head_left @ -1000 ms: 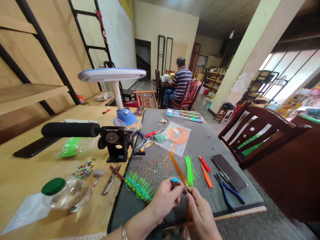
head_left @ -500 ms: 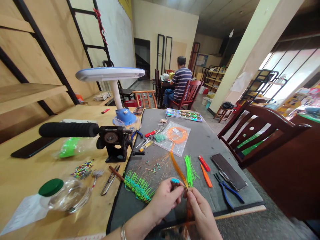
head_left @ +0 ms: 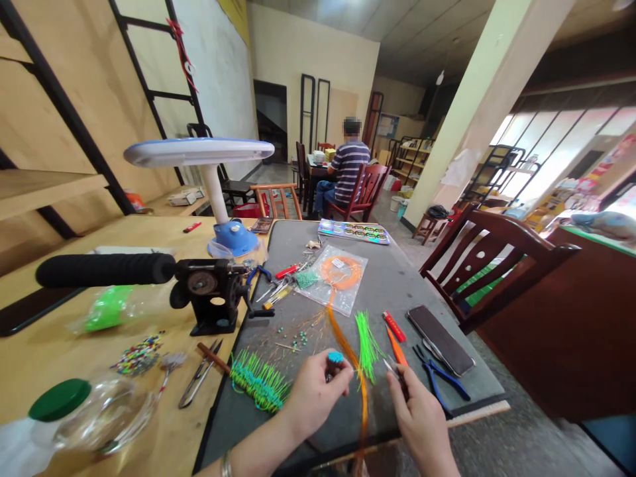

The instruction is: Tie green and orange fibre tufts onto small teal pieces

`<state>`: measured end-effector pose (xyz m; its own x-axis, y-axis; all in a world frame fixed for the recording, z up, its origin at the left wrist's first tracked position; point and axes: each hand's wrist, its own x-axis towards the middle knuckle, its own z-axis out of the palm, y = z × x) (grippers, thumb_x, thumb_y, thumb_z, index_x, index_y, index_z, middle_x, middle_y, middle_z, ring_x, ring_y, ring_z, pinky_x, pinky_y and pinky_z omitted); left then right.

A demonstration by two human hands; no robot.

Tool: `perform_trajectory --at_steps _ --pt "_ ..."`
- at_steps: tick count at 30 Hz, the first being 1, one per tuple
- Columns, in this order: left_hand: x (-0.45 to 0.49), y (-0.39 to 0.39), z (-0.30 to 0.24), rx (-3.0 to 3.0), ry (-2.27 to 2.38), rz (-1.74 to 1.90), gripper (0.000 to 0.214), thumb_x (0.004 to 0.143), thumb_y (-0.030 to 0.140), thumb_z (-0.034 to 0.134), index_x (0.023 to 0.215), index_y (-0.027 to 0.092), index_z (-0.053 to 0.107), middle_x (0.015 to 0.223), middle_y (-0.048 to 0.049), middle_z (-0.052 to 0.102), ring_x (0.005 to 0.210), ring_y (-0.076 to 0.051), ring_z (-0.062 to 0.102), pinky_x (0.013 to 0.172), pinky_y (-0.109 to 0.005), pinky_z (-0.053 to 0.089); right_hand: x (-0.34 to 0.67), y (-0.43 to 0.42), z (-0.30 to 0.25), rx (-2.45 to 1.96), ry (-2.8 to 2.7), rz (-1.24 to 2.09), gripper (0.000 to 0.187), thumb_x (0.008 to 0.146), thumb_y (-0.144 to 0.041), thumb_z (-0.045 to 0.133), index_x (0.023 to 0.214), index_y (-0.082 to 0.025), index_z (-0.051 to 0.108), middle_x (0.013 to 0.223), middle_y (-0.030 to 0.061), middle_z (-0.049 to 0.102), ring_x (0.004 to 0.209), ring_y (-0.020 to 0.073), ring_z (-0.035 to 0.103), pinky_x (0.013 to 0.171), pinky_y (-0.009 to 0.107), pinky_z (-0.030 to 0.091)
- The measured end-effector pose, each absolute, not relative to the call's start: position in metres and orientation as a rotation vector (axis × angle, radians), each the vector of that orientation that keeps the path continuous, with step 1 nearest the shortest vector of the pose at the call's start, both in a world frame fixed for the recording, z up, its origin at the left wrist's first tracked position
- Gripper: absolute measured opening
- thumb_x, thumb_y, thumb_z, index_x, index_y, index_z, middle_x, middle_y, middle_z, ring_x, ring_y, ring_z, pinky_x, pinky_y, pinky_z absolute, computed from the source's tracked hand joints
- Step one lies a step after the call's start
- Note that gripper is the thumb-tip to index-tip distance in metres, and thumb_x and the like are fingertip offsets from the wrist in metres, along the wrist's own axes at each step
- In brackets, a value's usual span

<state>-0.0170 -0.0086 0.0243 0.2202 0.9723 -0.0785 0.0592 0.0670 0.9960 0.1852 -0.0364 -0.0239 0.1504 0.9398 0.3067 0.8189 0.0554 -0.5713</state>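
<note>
My left hand (head_left: 315, 392) is closed in a pinch on a small blue-topped piece (head_left: 335, 358) and on a bunch of orange strands (head_left: 361, 397) that hang down over the grey mat (head_left: 397, 285). My right hand (head_left: 422, 419) is apart from it, to the right, with its fingers closed on a thin metal tool (head_left: 390, 368). It is nearest to the orange cutter (head_left: 396, 344). A loose bundle of green strands (head_left: 366, 338) lies between the hands. To the left of my left hand lies a spiky green-and-teal piece (head_left: 258, 383).
On the mat lie a bag of orange strands (head_left: 340, 275), a red lighter (head_left: 393, 326), a phone (head_left: 440, 339) and blue pliers (head_left: 442, 379). To the left: a black winder (head_left: 209, 295), a lamp (head_left: 199, 154), snips (head_left: 199, 372), beads (head_left: 136, 354) and a green-lidded jar (head_left: 84, 414). A chair (head_left: 497, 255) stands right; a person (head_left: 345, 171) sits far back.
My hands, which met at the orange strands, have come apart: the right hand moved right with the metal tool. The view has shifted, so everything sits a bit further left.
</note>
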Motion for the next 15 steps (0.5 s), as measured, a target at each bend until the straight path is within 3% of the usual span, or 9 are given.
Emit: perform_trajectory --at_steps 6,15 --pt "-0.018 -0.001 0.041 1.32 1.1 1.014 0.018 0.073 0.032 0.062 0.064 0.016 0.06 0.052 0.0018 0.057 0.049 -0.012 0.049 0.053 -0.023 0.038 0.228 -0.018 -0.039 -1.965 -1.763 -0.31 0.036 0.092 -0.04 0.036 0.097 -0.016 0.062 0.086 0.0113 0.069 0.076 0.0244 0.068 0.065 0.032 0.049" --pt "-0.021 0.011 0.047 1.373 1.102 1.021 0.018 0.074 0.033 0.06 0.066 0.017 0.06 0.054 0.0013 0.057 0.051 -0.013 0.05 0.055 -0.024 0.039 0.232 -0.002 -0.031 -1.984 -1.863 -0.399 0.023 0.088 -0.024 0.046 0.101 -0.015 0.062 0.095 0.0122 0.069 0.087 0.0244 0.065 0.077 0.033 0.047"
